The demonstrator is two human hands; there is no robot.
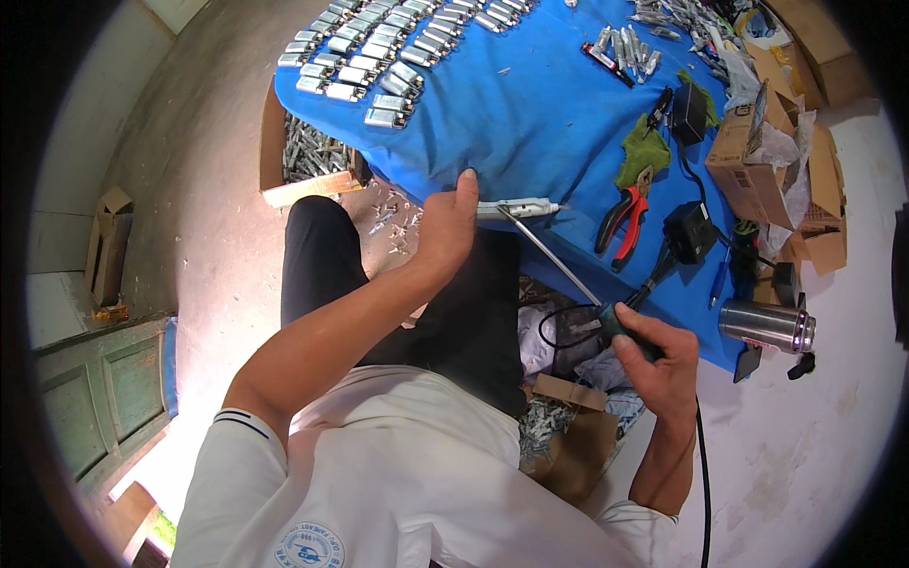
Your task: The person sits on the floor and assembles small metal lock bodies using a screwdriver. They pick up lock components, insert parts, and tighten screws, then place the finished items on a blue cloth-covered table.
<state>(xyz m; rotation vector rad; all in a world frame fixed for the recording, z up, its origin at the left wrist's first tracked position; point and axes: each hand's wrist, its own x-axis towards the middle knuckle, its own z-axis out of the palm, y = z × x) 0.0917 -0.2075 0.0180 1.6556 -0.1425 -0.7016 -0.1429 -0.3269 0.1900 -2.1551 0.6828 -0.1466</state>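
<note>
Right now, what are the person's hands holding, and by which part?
The right hand grips a soldering iron by its dark handle. The left hand pins a small silver cell by its near end against the blue table.

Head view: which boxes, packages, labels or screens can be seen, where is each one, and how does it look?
Cardboard boxes: right edge of the blue table, brown, torn open, white plastic bags inside.
Cardboard box: on the floor left of the table, brown, open, full of small silver parts.
Cardboard piece: under the right hand, brown, flat.
No screens visible.
</note>
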